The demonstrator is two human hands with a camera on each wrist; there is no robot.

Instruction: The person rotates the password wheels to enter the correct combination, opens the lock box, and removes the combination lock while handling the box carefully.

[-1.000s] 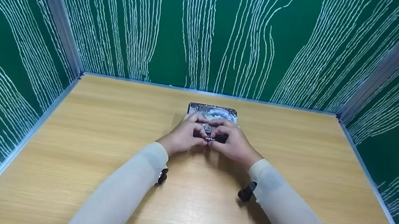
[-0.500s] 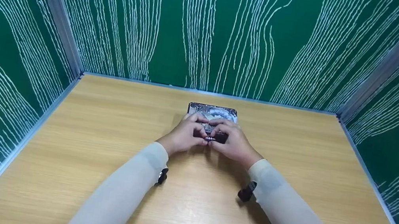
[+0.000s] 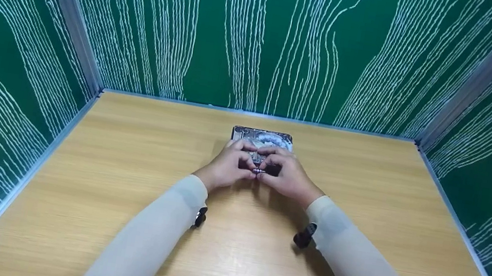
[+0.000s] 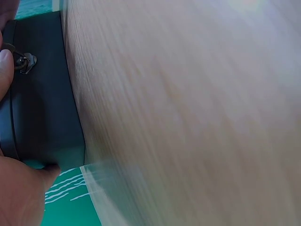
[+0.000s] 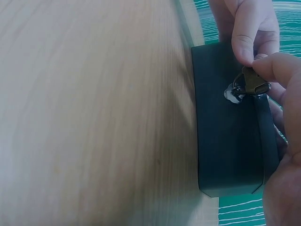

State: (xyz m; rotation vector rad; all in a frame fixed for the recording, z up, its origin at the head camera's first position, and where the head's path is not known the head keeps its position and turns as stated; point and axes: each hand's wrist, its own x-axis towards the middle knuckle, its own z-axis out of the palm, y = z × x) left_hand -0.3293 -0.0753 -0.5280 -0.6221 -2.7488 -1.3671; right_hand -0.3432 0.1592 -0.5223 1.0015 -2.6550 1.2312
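Here we pinch the clasp (image 5: 254,86) at the box's (image 5: 228,122) near side with both hands (image 3: 260,170), thumbs and forefingers tight, working gently.

Even, bright light falls from above in the head view, leaving a pale sheen on the table (image 3: 236,265) near the bottom edge and soft, short shadows under both forearms. The wide lens bends the green walls (image 3: 0,69) outward at the sides, yet the view stays sharp. Both wrist views are dimmer: the wood grain is smeared and out of focus, and the dark case (image 5: 230,141) shows little surface detail.
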